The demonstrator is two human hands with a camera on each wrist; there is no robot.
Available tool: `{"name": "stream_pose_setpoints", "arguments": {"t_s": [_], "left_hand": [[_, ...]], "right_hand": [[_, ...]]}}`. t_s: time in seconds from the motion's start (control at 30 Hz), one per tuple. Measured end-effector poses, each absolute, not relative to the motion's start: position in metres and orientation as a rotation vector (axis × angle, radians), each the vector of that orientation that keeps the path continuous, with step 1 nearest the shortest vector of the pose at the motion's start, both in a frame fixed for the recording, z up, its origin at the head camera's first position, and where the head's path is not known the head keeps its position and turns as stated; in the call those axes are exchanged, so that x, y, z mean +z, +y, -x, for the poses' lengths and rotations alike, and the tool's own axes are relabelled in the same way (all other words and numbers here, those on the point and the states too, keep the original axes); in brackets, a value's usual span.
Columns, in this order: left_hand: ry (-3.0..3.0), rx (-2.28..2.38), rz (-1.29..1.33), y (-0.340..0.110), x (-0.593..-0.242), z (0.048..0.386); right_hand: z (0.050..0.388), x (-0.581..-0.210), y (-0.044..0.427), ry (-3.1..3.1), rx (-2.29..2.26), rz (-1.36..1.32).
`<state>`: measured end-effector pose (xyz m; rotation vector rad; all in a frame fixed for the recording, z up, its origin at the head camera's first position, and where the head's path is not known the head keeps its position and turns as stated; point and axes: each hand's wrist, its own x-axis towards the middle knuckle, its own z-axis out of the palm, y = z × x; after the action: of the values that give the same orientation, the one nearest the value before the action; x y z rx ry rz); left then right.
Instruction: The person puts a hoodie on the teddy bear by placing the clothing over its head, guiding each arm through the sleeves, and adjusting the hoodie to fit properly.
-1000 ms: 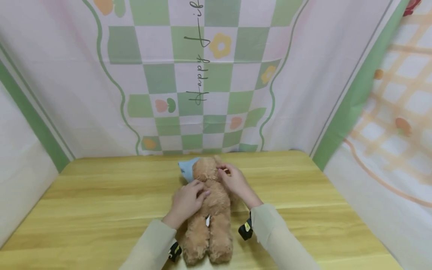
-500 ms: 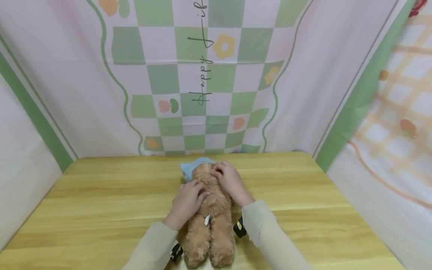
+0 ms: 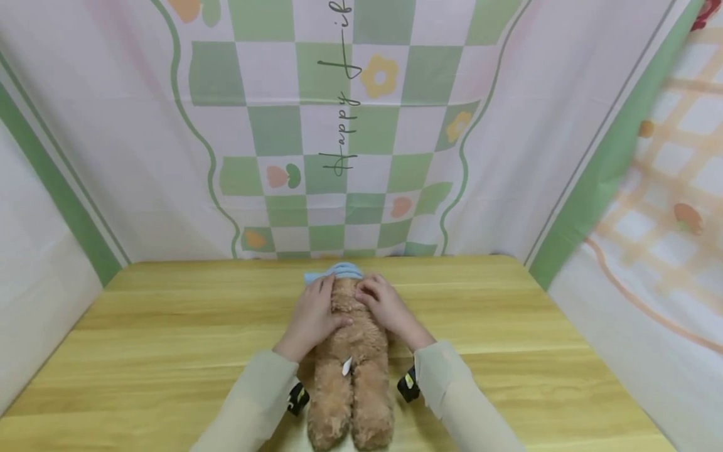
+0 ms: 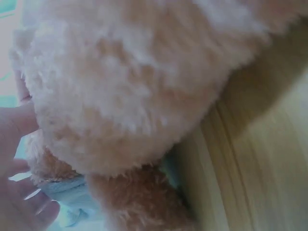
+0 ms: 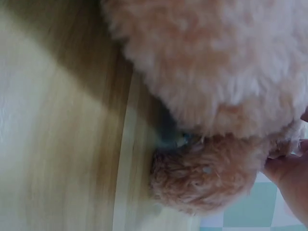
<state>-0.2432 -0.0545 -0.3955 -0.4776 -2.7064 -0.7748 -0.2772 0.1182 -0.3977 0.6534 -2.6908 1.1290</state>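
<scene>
- Left hand (image 3: 309, 319): fingers extended along toy (image 3: 360, 338).
- Right hand (image 3: 390, 306): fingers bent at toy's far end; grasp cannot be determined.
- Caution: uneven pressure could skew blue cloth (image 3: 346, 270).

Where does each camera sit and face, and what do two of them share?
Head: worn on the head, facing forward and down at the plush toy on the table; the left hand, right hand and sleeves show.
Left wrist: on that wrist, facing the plush toy's side; the left hand shows partly at left edge.
Right wrist: on that wrist, facing its other side; the right hand shows partly at right edge.
Shared: both wrist views show the plush toy and table.
</scene>
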Motion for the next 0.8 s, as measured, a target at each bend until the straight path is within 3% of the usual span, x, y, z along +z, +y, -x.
{"name": "stream_pose_setpoints", "arguments": {"t_s": [0.4, 0.8], "left_hand": [[-2.568, -0.682, 0.389, -0.05, -0.407, 0.247], [-2.544, -0.512, 0.466, -0.054, -0.405, 0.246]], "right_hand": [[0.274, -0.403, 0.115, -2.635, 1.342, -0.536], [0.269, -0.406, 0.114, -2.607, 1.088, -0.607]]}}
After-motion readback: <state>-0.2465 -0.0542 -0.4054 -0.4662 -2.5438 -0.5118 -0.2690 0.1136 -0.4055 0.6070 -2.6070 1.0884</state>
